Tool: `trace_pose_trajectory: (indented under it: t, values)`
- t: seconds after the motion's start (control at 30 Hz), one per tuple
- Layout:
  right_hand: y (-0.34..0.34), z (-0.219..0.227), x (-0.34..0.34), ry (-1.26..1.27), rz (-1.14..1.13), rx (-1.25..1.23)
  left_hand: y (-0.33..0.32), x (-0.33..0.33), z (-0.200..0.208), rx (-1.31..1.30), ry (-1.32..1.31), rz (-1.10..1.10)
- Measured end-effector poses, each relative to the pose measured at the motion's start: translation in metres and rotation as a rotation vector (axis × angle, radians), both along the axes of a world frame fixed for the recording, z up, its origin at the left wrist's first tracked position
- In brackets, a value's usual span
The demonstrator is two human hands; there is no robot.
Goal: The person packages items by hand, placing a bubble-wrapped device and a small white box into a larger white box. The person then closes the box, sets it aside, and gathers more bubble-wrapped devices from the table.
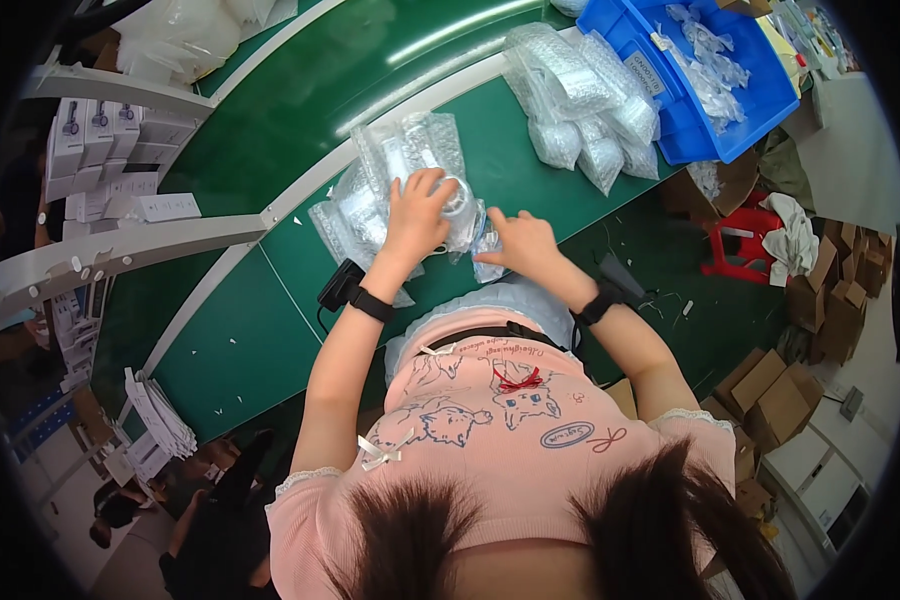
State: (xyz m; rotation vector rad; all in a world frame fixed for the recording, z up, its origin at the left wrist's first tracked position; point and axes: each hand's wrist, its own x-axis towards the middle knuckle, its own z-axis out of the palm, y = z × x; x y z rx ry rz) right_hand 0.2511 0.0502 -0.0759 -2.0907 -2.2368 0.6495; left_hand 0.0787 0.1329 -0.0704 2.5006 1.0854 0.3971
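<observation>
My left hand (417,218) lies over a stack of clear bubble-wrap bags (406,145), its fingers bent onto a white rounded item (459,200) at the stack's right side. Whether that item is inside a bag or on top, I cannot tell. To the right, my right hand (526,245) has its thumb and fingers around a small clear plastic packet (487,250) with blue marks, which sits against the white item. Both wrists wear black bands. More bubble-wrap bags (355,212) lie under and beside my left hand.
A pile of filled bubble-wrap pouches (585,100) lies farther right on the green table (240,350). Beyond it a blue bin (685,135) holds clear plastic pieces. A small black device (340,285) stands by my left wrist. Metal frame bars (140,255) cross at left.
</observation>
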Motion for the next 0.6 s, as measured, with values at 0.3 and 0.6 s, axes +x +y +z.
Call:
trace_pose_trajectory:
  t: [0.3, 0.6]
  values:
    - [-0.001, -0.037, 0.005, 0.070, 0.080, 0.182, 0.000, -0.039, -0.018, -0.321, -0.590, 0.258]
    - [0.015, -0.022, -0.009, -0.083, 0.300, -0.040, -0.002, -0.023, -0.016, -0.567, -0.930, 0.365]
